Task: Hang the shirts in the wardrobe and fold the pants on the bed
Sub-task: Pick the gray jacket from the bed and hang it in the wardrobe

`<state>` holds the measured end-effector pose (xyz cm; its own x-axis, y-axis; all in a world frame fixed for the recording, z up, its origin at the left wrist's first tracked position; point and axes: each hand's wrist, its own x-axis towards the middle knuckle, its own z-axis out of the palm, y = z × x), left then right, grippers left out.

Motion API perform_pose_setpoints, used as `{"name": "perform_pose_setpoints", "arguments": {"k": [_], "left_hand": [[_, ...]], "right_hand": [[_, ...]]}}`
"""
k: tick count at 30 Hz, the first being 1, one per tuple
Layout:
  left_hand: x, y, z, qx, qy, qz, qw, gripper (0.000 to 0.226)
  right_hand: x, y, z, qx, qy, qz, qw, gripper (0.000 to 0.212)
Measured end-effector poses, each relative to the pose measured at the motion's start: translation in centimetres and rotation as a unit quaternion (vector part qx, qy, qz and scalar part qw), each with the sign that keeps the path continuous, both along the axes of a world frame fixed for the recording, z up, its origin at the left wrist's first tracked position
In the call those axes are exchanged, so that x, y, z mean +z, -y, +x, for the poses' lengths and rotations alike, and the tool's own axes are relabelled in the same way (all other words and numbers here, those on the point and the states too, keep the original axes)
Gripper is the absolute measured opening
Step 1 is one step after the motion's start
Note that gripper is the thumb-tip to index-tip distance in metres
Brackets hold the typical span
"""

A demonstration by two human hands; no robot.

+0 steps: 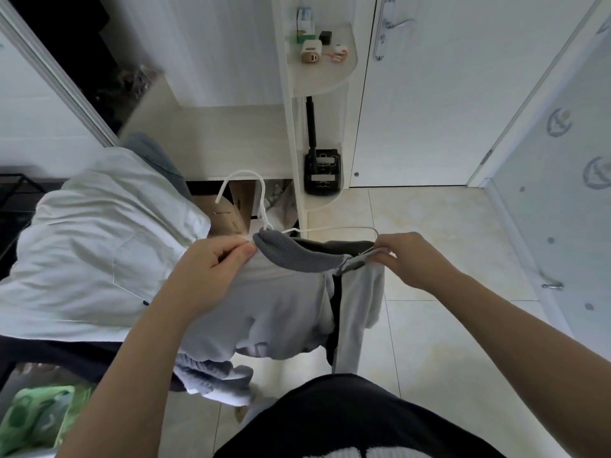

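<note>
Now holding a shirt [284,305] up on a white hanger [264,201], mid-picture. Pinching the cloth by the collar with the left hand [211,269], at 9 o'clock of the shirt. Gripping the shoulder and hanger end with the right hand [410,259], fingers curled, at 3 o'clock. Facing the wardrobe [231,140] at 12 o'clock.

No legible text anywhere (markings on the cardboard box [228,219] too blurred to read)

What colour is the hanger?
The hanger is white, clearest in the head view.
</note>
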<state>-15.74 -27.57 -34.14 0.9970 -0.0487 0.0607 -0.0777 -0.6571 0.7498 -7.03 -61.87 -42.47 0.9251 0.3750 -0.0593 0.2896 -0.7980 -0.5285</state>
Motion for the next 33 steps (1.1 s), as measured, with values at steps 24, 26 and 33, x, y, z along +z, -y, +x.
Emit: {"name": "perform_pose_setpoints", "arguments": {"k": [24, 26, 33], "left_hand": [[-2.6, 6.2, 3.2, -0.035, -0.023, 0.101, 0.994, 0.03], [-2.3, 6.9, 3.3, -0.038, 0.007, 0.077, 0.996, 0.029], [1.3, 5.1, 3.2, -0.03, 0.161, -0.079, 0.983, 0.021]], "right_hand": [[10.7, -5.7, -2.2, 0.129, 0.135, 0.088, 0.978, 0.027], [11.9, -7.2, -3.1, 0.16, 0.178, 0.128, 0.963, 0.031], [11.5, -6.0, -1.6, 0.139, 0.158, 0.229, 0.95, 0.011]]}}
